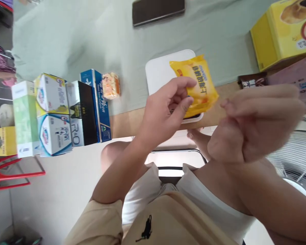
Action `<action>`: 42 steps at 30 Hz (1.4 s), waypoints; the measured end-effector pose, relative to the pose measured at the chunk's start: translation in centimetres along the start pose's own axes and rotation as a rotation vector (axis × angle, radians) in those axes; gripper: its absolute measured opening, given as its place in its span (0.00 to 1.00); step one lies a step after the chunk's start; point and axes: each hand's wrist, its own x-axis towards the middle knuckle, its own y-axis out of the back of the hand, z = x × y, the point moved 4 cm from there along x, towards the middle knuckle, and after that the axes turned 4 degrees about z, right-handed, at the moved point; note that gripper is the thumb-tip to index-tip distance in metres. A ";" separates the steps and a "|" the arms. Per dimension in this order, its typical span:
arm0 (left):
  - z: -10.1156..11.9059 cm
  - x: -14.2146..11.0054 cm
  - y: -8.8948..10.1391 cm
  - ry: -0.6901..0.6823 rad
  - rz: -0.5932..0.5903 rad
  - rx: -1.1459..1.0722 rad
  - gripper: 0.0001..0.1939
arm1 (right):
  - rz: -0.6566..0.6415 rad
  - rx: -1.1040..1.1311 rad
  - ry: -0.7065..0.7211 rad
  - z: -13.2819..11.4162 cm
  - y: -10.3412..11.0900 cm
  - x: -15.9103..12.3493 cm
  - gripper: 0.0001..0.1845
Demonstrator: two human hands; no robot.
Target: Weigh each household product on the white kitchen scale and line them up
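In this view from the head camera, we look down on a table covered with a pale green cloth (pixel 66 44). We see the left hand (pixel 165 109) gripping the yellow packet (pixel 202 88) at its left side, with the thumb below and the bent index finger above. The packet, printed with dark characters, lies in front of us over the white tray (pixel 160 68), covering the tray's right part. We find the right hand (pixel 255 126) just to the right of the packet, blurred, its fingers pointing towards it; we cannot tell whether its grip is open or closed.

Beyond the tray we note a dark phone (pixel 158 13), flat on the cloth. To the left stand several cartons: a green and white box (pixel 27 119), two tissue boxes (pixel 54 114) one nearer us than the other, a black box (pixel 85 115) and a blue box (pixel 102 105). Just beside the blue box we observe a small wrapped snack (pixel 111 85). To the right we see a large yellow box (pixel 283 37), a brown packet (pixel 252 81) and a pink bag (pixel 295 80). Below the table level we distinguish a red stool (pixel 5 175) at left and a fan (pixel 293 153) at right.
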 end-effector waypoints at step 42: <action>-2.8 -0.6 5.2 -0.051 0.280 0.102 0.07 | -0.046 -0.097 0.116 1.0 -9.1 3.6 0.15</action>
